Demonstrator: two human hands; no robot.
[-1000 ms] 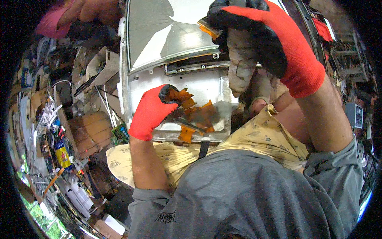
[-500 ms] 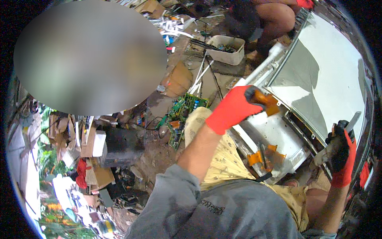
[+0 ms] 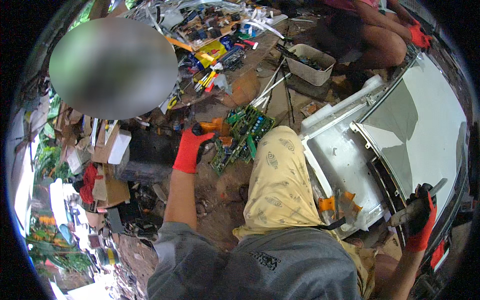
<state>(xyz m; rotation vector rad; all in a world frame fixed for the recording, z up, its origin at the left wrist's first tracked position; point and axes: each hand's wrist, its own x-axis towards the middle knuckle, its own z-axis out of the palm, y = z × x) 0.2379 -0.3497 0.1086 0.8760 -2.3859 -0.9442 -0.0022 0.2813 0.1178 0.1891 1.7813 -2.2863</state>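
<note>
My left hand [image 3: 192, 149], in a red glove with dark fingertips, pinches an amber piece of flexible film [image 3: 215, 126] beside green circuit boards [image 3: 256, 127] on the ground. My right hand [image 3: 423, 217], gloved the same way, is wrapped round a flat-bladed metal tool [image 3: 438, 186] at the edge of a large panel. That panel's white and grey sheet [image 3: 430, 110] leans at my right. More amber film strips [image 3: 327, 203] lie by my knee, near a white metal frame [image 3: 345, 155]. The yellow patterned cloth [image 3: 280, 175] covers my leg.
A beige bin [image 3: 310, 65] with small parts stands ahead, near another person's bent leg and red-gloved hand [image 3: 420, 37]. Scrap, a yellow packet [image 3: 210, 54] and screwdrivers [image 3: 205, 80] lie further left. Cardboard boxes [image 3: 114, 192] are stacked at the left.
My left hand has swung left with the amber film, from over the metal frame to beside the circuit boards. My right hand still grips the tool, and the whole view has shifted.
</note>
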